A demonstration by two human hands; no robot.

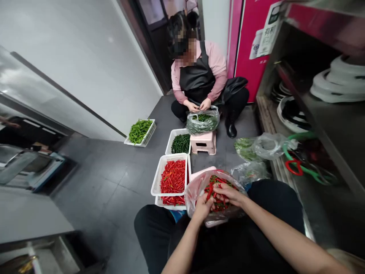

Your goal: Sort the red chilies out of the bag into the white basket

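Both my hands are over an open clear plastic bag (194, 190) full of red chili peppers with green stems (221, 205). My left hand (203, 207) is closed on red chili peppers (210, 190) at the bag's left side. From the right, my right hand (229, 193) reaches in with fingers bent, closed on a chili pepper near the left fingertips. The bag rests on a pale pink stool (216, 223) between my knees. Just left of the bag, a white basket (154, 182) holds loose red chilies (173, 177), stacked over another basket of red chilies (172, 200).
Opposite me a person (199, 72) handles green chilies in a bag (202, 123) on a pink stool (203, 142). White baskets of dark green (180, 144) and light green chilies (139, 130) stand on the floor. Shelves with dishes (339, 82) and scissors (293, 166) line my right.
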